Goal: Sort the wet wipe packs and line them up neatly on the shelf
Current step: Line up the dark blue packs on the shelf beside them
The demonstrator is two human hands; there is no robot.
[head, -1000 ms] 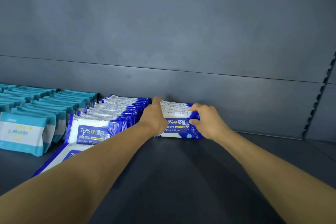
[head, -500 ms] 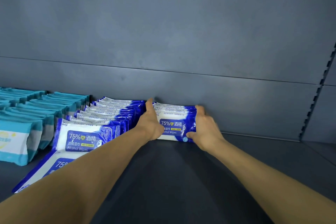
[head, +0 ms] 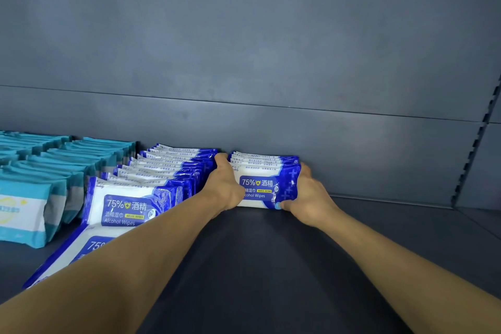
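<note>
A short row of blue-and-white alcohol wipe packs [head: 264, 180] stands upright against the shelf's back wall. My left hand [head: 225, 187] holds the row's left end and my right hand [head: 307, 192] holds its right end, fingers curled round the packs. To the left runs a longer row of the same blue packs [head: 151, 184], leaning back. One more blue pack [head: 81, 249] lies flat in front of that row, partly hidden by my left forearm.
Rows of teal-and-white wipe packs [head: 40, 171] fill the far left. The dark shelf floor [head: 271, 266] stretches toward me and to the right. A slotted upright [head: 477, 144] marks the right end of the grey back wall [head: 244, 62].
Both hands have pressed the short row tighter and squarer against the back wall. The view has shifted slightly so everything sits further left.
</note>
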